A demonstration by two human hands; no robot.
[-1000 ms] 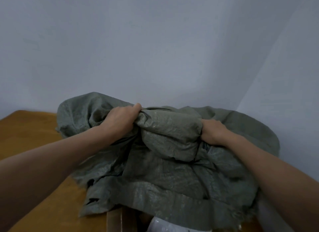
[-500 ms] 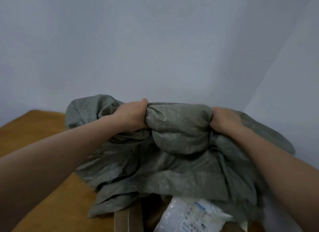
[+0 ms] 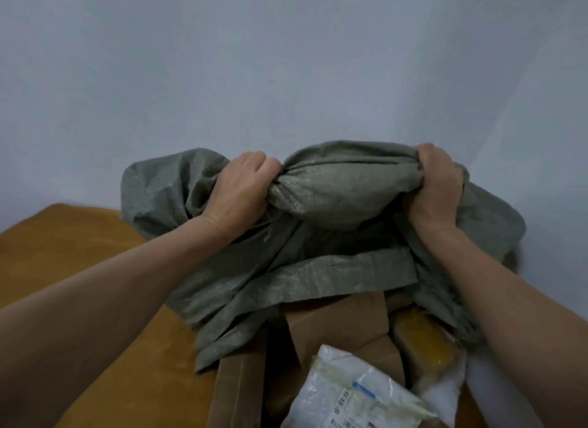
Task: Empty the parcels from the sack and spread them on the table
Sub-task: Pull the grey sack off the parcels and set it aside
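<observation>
The grey-green woven sack [image 3: 337, 192] is upended over the right part of the orange-brown tabletop [image 3: 79, 268], with its closed bottom raised toward the far wall and its mouth hanging open on the near side. The left hand [image 3: 241, 189] and the right hand [image 3: 436, 189] are each clamped on a fistful of the bottom cloth, apart from one another with a bulging fold of sack between them. Out of the mouth spill a brown paper parcel [image 3: 343, 322] in the middle, a white plastic mailer [image 3: 353, 392] with a printed label lying over its near end, a yellow padded parcel [image 3: 423, 338] just to the right, and a flat brown carton [image 3: 235, 392] at the near left. This looks like the tipping step: goods are out in a heap, nothing is spread yet, and whether more hides in the cloth cannot be told. The next move calls for lifting the bottom higher and drawing the sack away so its mouth clears the heap — then laying it aside. The hem draped over the brown paper parcel and the carton stands in the way and may drag them. The right forearm hides the tabletop's right edge, so a slick mailer might slide off unseen. Behind is a plain pale wall [image 3: 286, 61].
</observation>
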